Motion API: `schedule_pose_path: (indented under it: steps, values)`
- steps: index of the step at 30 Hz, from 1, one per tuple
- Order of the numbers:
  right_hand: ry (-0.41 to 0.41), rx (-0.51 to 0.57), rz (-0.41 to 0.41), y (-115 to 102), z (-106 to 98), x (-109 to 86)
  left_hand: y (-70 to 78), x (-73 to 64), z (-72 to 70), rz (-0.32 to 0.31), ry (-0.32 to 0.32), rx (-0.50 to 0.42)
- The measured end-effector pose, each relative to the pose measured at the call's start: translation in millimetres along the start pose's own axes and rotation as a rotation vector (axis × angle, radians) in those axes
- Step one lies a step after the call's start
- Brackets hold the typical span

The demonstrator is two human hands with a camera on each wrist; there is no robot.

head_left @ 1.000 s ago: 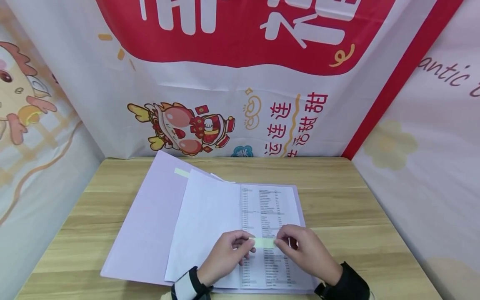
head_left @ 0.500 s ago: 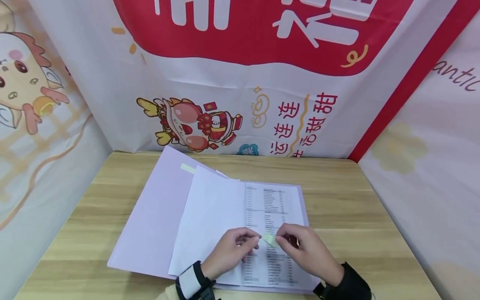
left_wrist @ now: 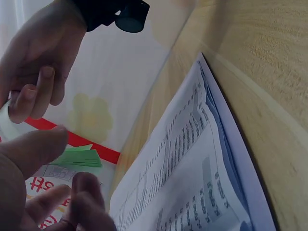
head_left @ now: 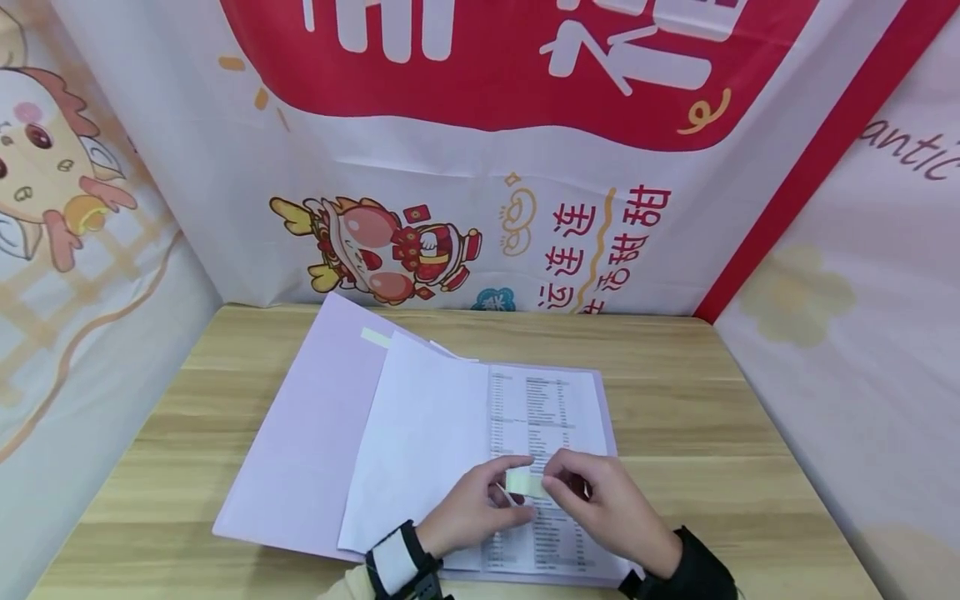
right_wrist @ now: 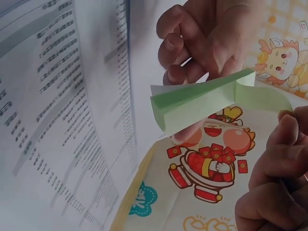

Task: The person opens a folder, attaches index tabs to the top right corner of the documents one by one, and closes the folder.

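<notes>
A thin pad of green sticky notes hangs above the printed sheet. My right hand pinches the free end of its pale green top note, which bends away from the pad. My left hand lies around the pad's other end, thumb and forefinger spread apart. In the left wrist view the pad shows beyond the left thumb, which looks apart from it. Below both hands, a purple folder lies spread, with a blank white page at its left.
A pale green strip sits on the folder's left cover, near the top. The wooden table reaches back to a printed cloth, with more cloth at both sides.
My left thumb and forefinger, close together at the strip before, have spread apart. The green strip was stretched between both hands, then slanted, and now extends left from my right fingertips.
</notes>
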State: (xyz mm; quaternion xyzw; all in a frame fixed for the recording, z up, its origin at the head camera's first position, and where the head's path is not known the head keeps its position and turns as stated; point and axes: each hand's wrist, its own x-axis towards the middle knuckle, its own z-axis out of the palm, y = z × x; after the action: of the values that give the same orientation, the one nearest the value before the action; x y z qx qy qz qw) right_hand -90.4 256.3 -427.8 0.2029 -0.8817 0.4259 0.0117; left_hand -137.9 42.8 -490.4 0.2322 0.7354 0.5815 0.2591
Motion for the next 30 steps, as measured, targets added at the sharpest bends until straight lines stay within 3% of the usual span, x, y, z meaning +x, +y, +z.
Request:
schedule_pose_path:
  steps: [11,19,30]
  values:
    - [-0.005,0.019,-0.006,-10,1,-3.1,3.7,-4.3,2.6,0.037,0.031,0.051]
    - [0.032,0.003,-0.012,-10,0,-8.9,3.4,-8.0,2.0,0.064,0.054,0.021]
    - [0.078,-0.021,0.063,-9,-5,-11.6,4.6,-6.9,1.6,0.103,0.096,0.007]
